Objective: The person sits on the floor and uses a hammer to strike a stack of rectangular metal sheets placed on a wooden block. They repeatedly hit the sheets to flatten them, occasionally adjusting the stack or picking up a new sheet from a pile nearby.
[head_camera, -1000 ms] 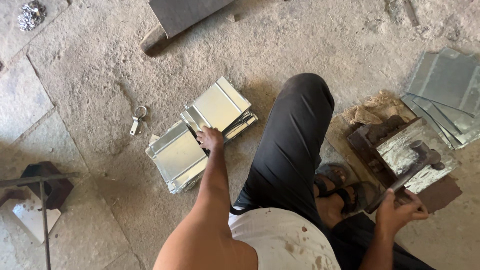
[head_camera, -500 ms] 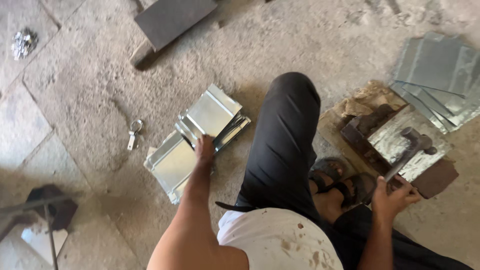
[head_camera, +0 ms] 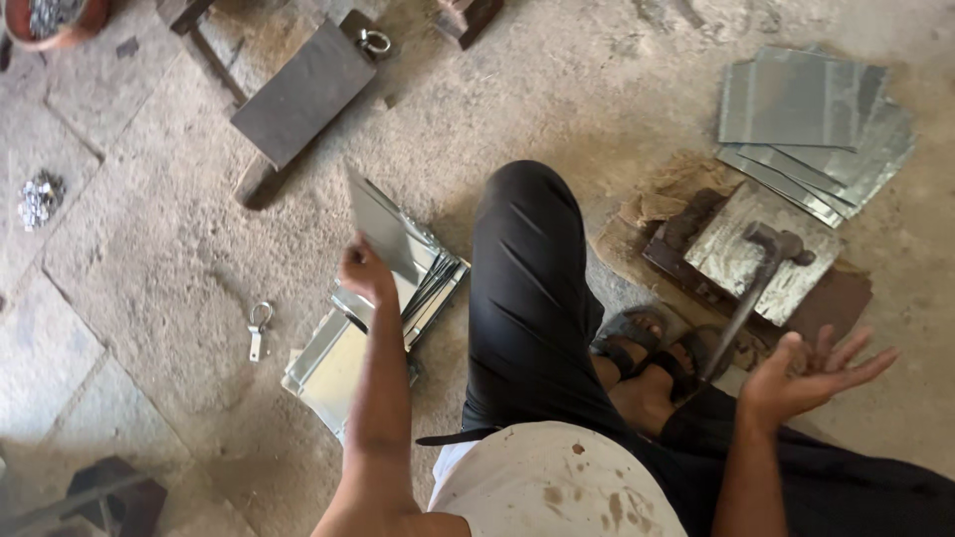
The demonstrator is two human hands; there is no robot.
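Note:
My left hand [head_camera: 366, 270] grips a shiny metal sheet [head_camera: 376, 227] and tilts it up off a pile of folded metal sheets [head_camera: 333, 363] on the stone floor. My right hand [head_camera: 808, 370] is spread open, palm up, holding nothing. Just beside it a hammer [head_camera: 758, 270] lies with its head on a flat metal plate [head_camera: 741, 257] atop a dark block. My black-trousered knee [head_camera: 525, 268] is between the two hands, and a sandalled foot [head_camera: 647, 358] sits below the hammer.
A stack of flat grey metal sheets [head_camera: 811, 114] lies at the upper right. A dark wooden board with a ring [head_camera: 303, 89] is at the top. A small metal clip [head_camera: 259, 328] lies left of the pile, and a heap of small metal pieces [head_camera: 40, 199] far left.
My left hand has lifted one sheet up from the pile. My right hand has let go of the hammer and opened; the hammer now rests on the plate.

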